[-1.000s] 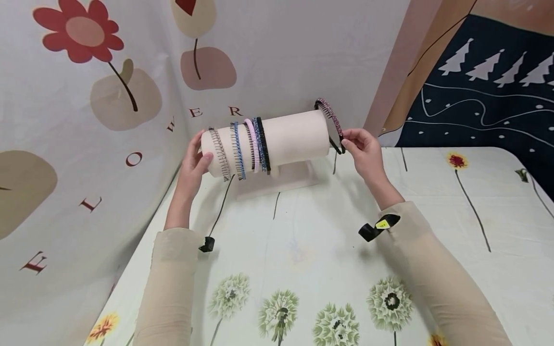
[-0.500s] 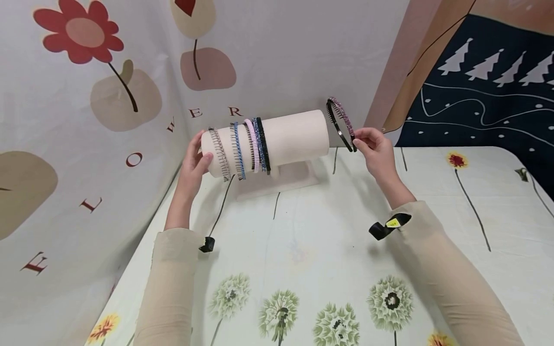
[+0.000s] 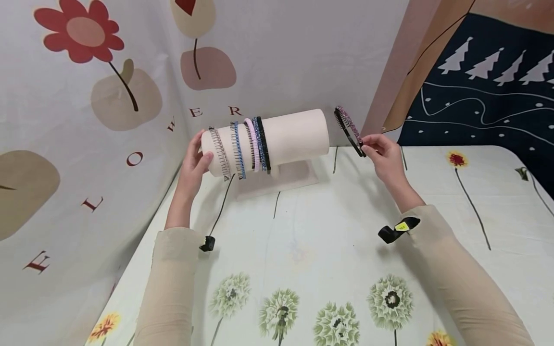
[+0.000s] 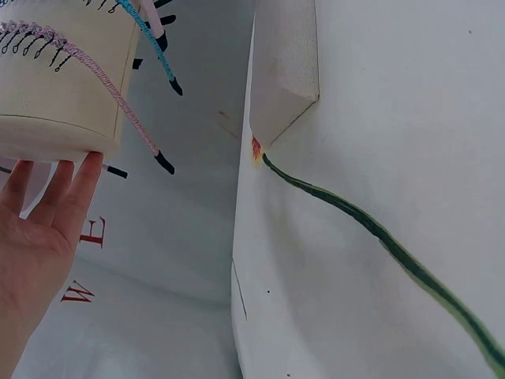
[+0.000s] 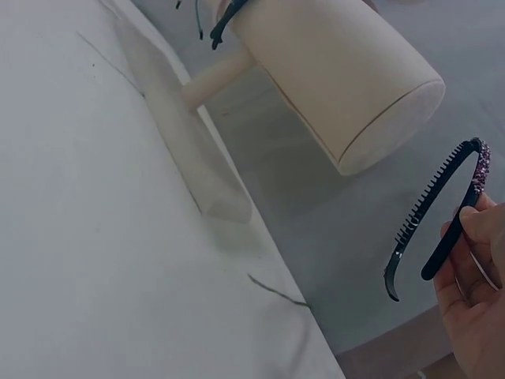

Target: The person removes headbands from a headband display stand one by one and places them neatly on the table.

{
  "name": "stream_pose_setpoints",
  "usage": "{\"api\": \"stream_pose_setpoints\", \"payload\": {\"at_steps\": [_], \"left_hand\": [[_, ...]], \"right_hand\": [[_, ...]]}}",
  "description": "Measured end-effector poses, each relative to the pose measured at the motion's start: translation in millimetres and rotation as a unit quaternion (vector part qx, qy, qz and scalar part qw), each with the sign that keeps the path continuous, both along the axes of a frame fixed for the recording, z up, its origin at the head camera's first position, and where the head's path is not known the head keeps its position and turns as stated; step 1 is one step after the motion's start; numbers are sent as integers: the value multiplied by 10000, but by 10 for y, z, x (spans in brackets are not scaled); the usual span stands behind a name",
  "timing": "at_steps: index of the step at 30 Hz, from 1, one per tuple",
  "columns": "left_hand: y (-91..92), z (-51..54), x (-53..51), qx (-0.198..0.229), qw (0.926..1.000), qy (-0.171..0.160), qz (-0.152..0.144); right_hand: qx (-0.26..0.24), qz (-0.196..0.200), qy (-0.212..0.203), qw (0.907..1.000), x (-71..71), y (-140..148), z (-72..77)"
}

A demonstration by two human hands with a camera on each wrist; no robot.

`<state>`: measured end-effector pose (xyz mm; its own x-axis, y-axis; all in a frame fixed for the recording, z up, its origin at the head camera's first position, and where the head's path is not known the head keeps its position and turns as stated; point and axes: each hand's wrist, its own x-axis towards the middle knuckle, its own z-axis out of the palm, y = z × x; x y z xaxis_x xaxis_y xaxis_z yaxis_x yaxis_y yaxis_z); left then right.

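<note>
A pale cylindrical headband display stand (image 3: 298,137) lies crosswise on its base. Several toothed headbands sit over its left half: a silvery-pink one (image 3: 220,153), a blue one (image 3: 238,150), a light pink one (image 3: 253,145), a glittery blue one and a black one (image 3: 264,145). My left hand (image 3: 193,166) touches the stand's left end; in the left wrist view its fingers (image 4: 75,193) look straight against that end. My right hand (image 3: 383,154) pinches a black toothed headband with pink glitter (image 5: 480,166) near one tip, in the air right of the stand's bare right end.
A light tablecloth (image 3: 329,230) printed with dandelions and flowers covers the table. Behind stands a pale fabric backdrop (image 3: 298,53) with flower prints and letters. Dark blue cloth (image 3: 489,105) with white trees hangs at the right.
My right hand has drawn the pink-glitter headband right, from beside the stand's right end to well apart from it, then slightly down. The left hand and the stand stay put.
</note>
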<state>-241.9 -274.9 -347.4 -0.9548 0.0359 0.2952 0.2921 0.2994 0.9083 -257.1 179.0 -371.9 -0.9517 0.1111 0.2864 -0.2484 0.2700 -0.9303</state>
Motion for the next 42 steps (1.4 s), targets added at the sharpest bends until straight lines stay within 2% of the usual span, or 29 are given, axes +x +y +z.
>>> {"api": "stream_pose_setpoints", "payload": {"at_steps": [18,31,42], "left_hand": [[-22,-21,-23,73,9999,-16,-77],[-22,-37,-52,99,9999,-52,-82],[-8,-15,-14,58,10000,-30,-44]], "right_hand": [[371,-51,-143,9992,-17,120,-196],[313,-56,-133,9994,-58,194,-312],[729,-54,-220,9971,-90,236,-387]]}}
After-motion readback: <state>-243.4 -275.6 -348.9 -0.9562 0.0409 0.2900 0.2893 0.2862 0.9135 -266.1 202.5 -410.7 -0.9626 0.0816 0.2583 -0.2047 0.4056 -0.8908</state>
